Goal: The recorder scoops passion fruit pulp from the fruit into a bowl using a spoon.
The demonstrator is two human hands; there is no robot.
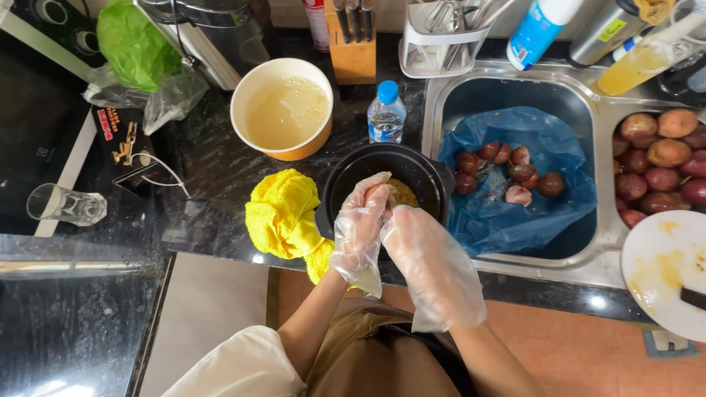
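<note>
Both gloved hands, left hand (359, 231) and right hand (430, 261), squeeze a fruit half (384, 193) over the black pot (434, 173); yellow cloth (283, 213) at nine o'clock.

We look steeply down from head height, close over our own arms, facing the black counter (220, 169) and sink (507, 81).

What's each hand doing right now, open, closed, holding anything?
Left hand: gloved, closed around a passion fruit half over the black pot.
Right hand: gloved, fingers at the same fruit; whether it grips cannot be told.
</note>
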